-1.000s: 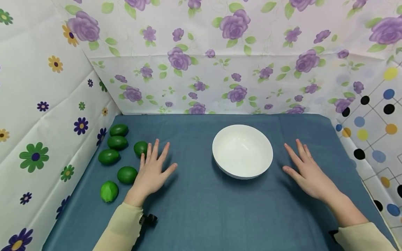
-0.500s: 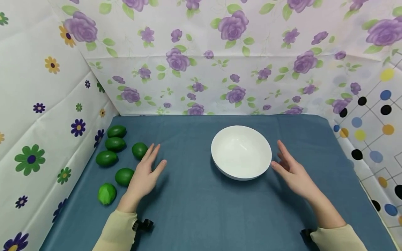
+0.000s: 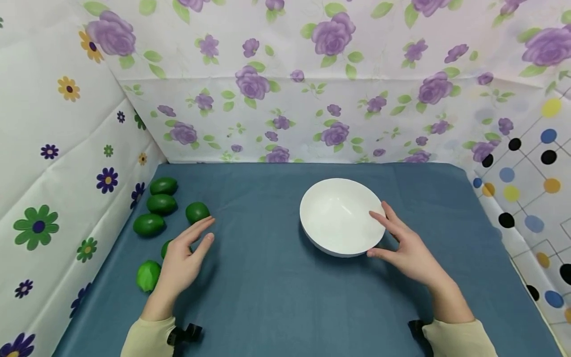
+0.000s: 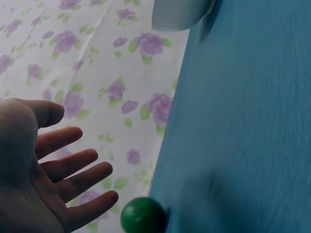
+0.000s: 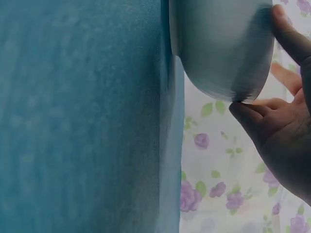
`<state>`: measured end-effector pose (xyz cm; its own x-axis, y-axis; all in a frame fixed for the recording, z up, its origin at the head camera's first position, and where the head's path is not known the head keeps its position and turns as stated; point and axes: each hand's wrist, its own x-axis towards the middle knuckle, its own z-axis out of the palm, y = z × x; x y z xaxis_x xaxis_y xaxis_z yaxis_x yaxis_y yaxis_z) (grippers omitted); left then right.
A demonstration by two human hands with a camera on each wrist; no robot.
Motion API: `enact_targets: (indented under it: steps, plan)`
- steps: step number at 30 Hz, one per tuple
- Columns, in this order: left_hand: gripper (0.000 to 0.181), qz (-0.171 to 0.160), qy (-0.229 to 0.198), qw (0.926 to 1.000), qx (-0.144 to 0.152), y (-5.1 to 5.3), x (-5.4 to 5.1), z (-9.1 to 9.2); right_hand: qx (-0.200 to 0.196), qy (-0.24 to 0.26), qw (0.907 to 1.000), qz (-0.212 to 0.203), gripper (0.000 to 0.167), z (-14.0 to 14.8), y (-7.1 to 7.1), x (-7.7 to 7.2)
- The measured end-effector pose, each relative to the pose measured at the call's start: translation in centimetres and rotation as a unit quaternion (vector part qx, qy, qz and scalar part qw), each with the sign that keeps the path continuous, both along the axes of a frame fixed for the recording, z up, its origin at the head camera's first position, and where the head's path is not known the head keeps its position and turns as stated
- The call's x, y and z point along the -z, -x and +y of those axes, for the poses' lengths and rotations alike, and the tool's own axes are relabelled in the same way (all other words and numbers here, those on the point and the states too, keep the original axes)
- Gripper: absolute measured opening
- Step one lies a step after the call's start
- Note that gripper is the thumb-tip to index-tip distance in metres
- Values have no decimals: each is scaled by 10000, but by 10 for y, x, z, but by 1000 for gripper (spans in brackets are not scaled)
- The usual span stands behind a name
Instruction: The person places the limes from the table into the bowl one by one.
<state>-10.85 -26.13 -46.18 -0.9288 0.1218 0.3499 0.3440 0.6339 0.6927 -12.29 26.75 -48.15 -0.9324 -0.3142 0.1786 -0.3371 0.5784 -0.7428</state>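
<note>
On the right half of the table, a white bowl [image 3: 341, 215] stands upright. My right hand [image 3: 408, 250] holds it at its right edge, with a finger reaching over the rim and the thumb against the outer side; the right wrist view shows fingertips touching the bowl [image 5: 218, 53]. My left hand [image 3: 178, 260] hovers beside several green lime-like fruits, fingers loosely extended and holding nothing. Closest to its fingertips is a dark green fruit [image 3: 196, 211], also seen in the left wrist view as a round green fruit [image 4: 143, 215]. My left hand partly covers another fruit [image 3: 164, 248].
Three dark green fruits line the table's left side, among them the middle fruit [image 3: 161, 204]. A brighter, ridged green fruit [image 3: 148, 275] lies nearer. Blue cloth [image 3: 267, 277] covers the table. Flowered sheets [image 3: 250, 114] rise behind and left, a dotted sheet [image 3: 526, 198] on the right.
My right hand has come in from the right and taken hold of the bowl's edge. Meanwhile the left hand has drawn back toward me and left. Bowl and fruits have stayed put.
</note>
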Motion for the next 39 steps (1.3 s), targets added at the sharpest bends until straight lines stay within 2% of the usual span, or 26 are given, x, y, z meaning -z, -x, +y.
enact_targets:
  steps: [6, 12, 18, 25, 30, 35, 39]
  plan:
    - [35, 268, -103, 9989, -376, -14, -8, -15, -176, -634, 9943, 842, 66, -2, 3, -3]
    - [34, 419, 8, 9974, -590, -26, -13, -25, -541, -605, 9893, 1210, 36, -4, 2, -11]
    - [32, 491, 105, 9951, -856, -33, -14, -35, -869, -542, 9881, 1145, 38, -7, 4, -16]
    - [33, 520, 197, 9904, -1269, -40, -15, -53, -846, -779, 9875, 1074, 36, -13, 6, -21]
    - [33, 585, 237, 9844, -1644, -45, -14, -66, -814, -1003, 9870, 958, 34, -16, 5, -28]
    - [33, 358, 435, 9767, -2072, -50, -13, -76, -854, -1100, 9856, 964, 33, -19, 5, -31]
    - [33, 139, 660, 9718, -2258, -51, -11, -83, -891, -1104, 9841, 1070, 32, -21, 4, -33]
